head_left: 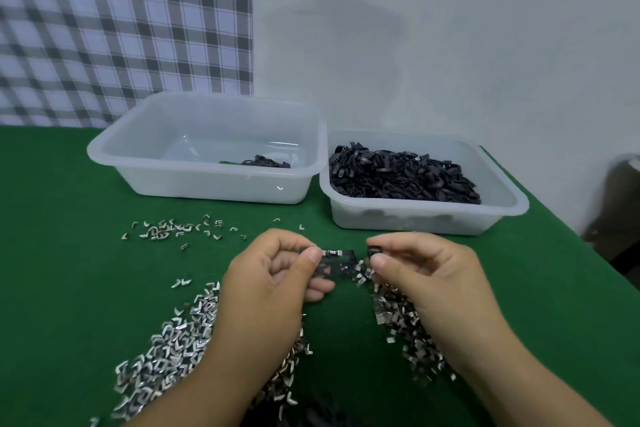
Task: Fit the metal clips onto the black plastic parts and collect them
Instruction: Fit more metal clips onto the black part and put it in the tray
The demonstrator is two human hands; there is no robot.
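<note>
Broadly, a green table (52, 253) bears two clear tubs: the left tub (114, 156) holds few black parts (263, 162), the right tub (512, 206) a full heap (401, 177). Metal clips (166, 350) lie piled along the near side. The left hand (273, 277) pinches a clipped black part (334, 255); the right hand (429, 274) pinches a small black piece (374, 249).

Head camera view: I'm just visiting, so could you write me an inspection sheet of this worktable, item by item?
Surface: green felt-covered table.
Job's things: heap of shiny bent metal clips near the person; right translucent plastic tub heaped with black plastic parts; left translucent plastic tub holds a few.
Clutter: loose clips scattered before the left tub.
Grippers: left hand pinches a black part carrying a clip; right hand pinches a small dark piece.
Cables: nothing seen.
Surroundings: checked curtain, white wall, dark object at right edge.
</note>
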